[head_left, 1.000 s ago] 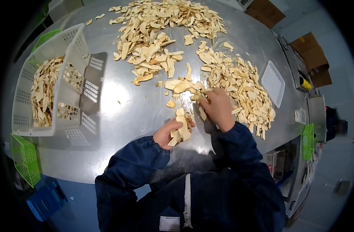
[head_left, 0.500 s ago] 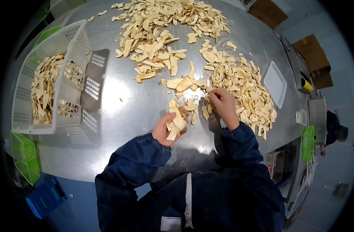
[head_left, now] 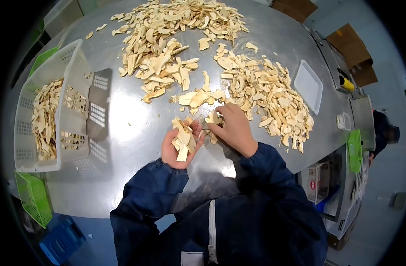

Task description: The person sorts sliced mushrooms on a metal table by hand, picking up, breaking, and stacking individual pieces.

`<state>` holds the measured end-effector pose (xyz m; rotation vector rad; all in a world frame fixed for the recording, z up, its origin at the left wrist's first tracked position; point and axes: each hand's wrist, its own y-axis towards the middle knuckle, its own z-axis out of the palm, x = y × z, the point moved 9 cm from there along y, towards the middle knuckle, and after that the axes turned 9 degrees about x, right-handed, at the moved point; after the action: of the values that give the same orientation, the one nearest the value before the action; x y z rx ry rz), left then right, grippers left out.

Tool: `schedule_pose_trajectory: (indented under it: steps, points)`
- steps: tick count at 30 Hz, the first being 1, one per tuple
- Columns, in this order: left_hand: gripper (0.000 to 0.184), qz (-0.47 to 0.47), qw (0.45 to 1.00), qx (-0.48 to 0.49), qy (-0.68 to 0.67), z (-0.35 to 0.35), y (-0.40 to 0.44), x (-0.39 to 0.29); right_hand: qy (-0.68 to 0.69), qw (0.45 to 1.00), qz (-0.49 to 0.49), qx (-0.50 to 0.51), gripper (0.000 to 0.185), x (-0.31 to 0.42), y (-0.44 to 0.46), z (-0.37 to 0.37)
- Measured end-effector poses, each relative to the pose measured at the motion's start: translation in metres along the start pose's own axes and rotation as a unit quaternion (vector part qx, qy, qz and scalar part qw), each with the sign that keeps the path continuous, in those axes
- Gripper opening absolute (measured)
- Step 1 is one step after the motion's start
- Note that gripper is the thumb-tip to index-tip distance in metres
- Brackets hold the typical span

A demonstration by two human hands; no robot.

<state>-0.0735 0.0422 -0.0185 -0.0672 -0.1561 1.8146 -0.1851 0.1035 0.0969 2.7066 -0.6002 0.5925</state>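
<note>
My left hand (head_left: 170, 154) is cupped around several pale dried mushroom slices (head_left: 184, 141), which lie across the palm with their ends sticking out. Close by on its right, my right hand (head_left: 236, 132) pinches a mushroom slice (head_left: 213, 118) between thumb and fingers. Just beyond both hands lies a small cluster of slices (head_left: 197, 98) on the metal table (head_left: 136, 104). A larger heap of slices (head_left: 274, 95) spreads to the right of my right hand.
A white perforated basket (head_left: 72, 111) partly filled with slices stands at the left. Another big heap (head_left: 167, 40) covers the far middle. A white tray (head_left: 308, 86) lies at the right. Green baskets (head_left: 34, 197) and a blue stool (head_left: 62, 241) sit below the table's left edge. A person (head_left: 382, 133) is at far right.
My right hand has moved left toward my left hand and now has a slice in its pinch. The camera view has shifted slightly. My left hand still holds its slices.
</note>
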Motion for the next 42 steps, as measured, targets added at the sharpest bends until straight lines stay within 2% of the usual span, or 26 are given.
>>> schedule_pose_trajectory:
  steps: [4, 8, 9, 11, 15, 16, 18, 21, 23, 24, 28, 31, 34, 35, 37, 39, 42]
  points:
    - [0.03, -0.05, 0.996, 0.079, 0.016, 0.031, -0.002, 0.013, 0.122, 0.992, -0.037, 0.025, 0.043, 0.011, -0.009, -0.019]
    - [0.029, -0.082, 0.994, 0.067, -0.023, 0.013, -0.006, 0.019, -0.064, 0.997, 0.05, -0.005, 0.04, -0.063, -0.011, -0.039]
    - [0.028, -0.078, 0.995, 0.059, -0.022, 0.011, -0.005, 0.019, -0.076, 0.996, 0.04, 0.005, 0.037, -0.067, -0.015, -0.035]
    - [0.028, -0.08, 0.995, 0.057, -0.017, 0.006, -0.004, 0.019, -0.094, 0.995, 0.023, 0.028, 0.032, -0.071, -0.027, -0.026]
    - [0.027, -0.089, 0.994, 0.069, -0.009, 0.007, -0.003, 0.022, -0.06, 0.996, 0.061, 0.005, 0.026, -0.088, -0.04, -0.029]
    - [0.027, -0.091, 0.993, 0.078, -0.005, 0.008, -0.003, 0.022, -0.01, 0.997, 0.071, -0.015, 0.024, -0.099, -0.042, -0.034]
    - [0.029, -0.09, 0.992, 0.085, -0.004, 0.008, -0.003, 0.021, 0.112, 0.973, 0.196, -0.055, 0.023, -0.137, -0.056, -0.042]
    - [0.027, -0.081, 0.995, 0.061, 0.014, 0.009, -0.004, 0.021, 0.18, 0.917, 0.353, -0.05, 0.024, -0.17, -0.072, -0.062]
    - [0.026, -0.079, 0.995, 0.049, 0.027, 0.009, -0.004, 0.022, -0.037, 0.965, 0.233, -0.113, 0.023, -0.145, -0.06, -0.088]
    - [0.026, -0.08, 0.995, 0.051, 0.031, 0.007, -0.004, 0.022, -0.146, 0.965, 0.166, -0.142, 0.023, -0.128, -0.056, -0.096]
    - [0.027, -0.086, 0.993, 0.074, 0.034, 0.01, -0.004, 0.022, -0.062, 0.998, 0.022, -0.023, 0.027, -0.095, -0.02, -0.053]
    - [0.03, -0.09, 0.99, 0.094, 0.048, 0.01, -0.004, 0.021, -0.108, 0.991, -0.079, 0.006, 0.027, -0.076, 0.0, -0.025]
    - [0.031, -0.09, 0.989, 0.102, 0.059, 0.013, -0.004, 0.021, -0.115, 0.987, -0.099, 0.05, 0.028, -0.071, 0.004, -0.015]
    - [0.031, -0.092, 0.989, 0.103, 0.059, 0.013, -0.005, 0.021, -0.088, 0.99, -0.096, 0.046, 0.022, -0.066, 0.003, -0.021]
    - [0.031, -0.097, 0.988, 0.104, 0.058, 0.013, -0.004, 0.022, 0.085, 0.992, 0.043, 0.087, 0.015, -0.08, -0.002, -0.022]
    - [0.032, -0.099, 0.988, 0.097, 0.061, 0.012, -0.004, 0.023, 0.252, 0.941, 0.177, 0.138, 0.015, -0.096, -0.016, -0.009]
    - [0.032, -0.106, 0.987, 0.104, 0.054, 0.008, -0.004, 0.024, 0.42, 0.854, 0.256, 0.17, 0.013, -0.099, -0.032, 0.004]
